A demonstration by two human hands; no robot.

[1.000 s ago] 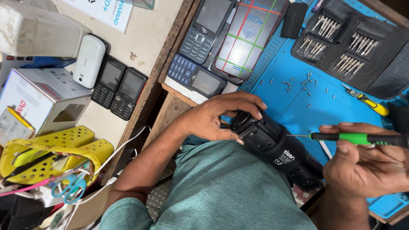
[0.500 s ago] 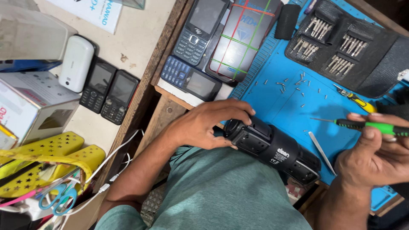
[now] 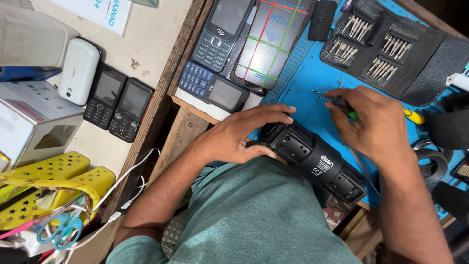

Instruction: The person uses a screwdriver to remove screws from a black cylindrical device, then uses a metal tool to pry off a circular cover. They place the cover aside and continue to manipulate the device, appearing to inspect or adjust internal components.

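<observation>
Black speaker (image 3: 312, 159) under left hand (image 3: 239, 134); perhaps five phones (image 3: 119, 103).

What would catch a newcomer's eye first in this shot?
At centre, the left hand steadies a black cylindrical device at the edge of a bright blue work mat, while the right hand holds a green-handled screwdriver over loose screws. Above lie several keypad phones; top right, an open bit case.
</observation>
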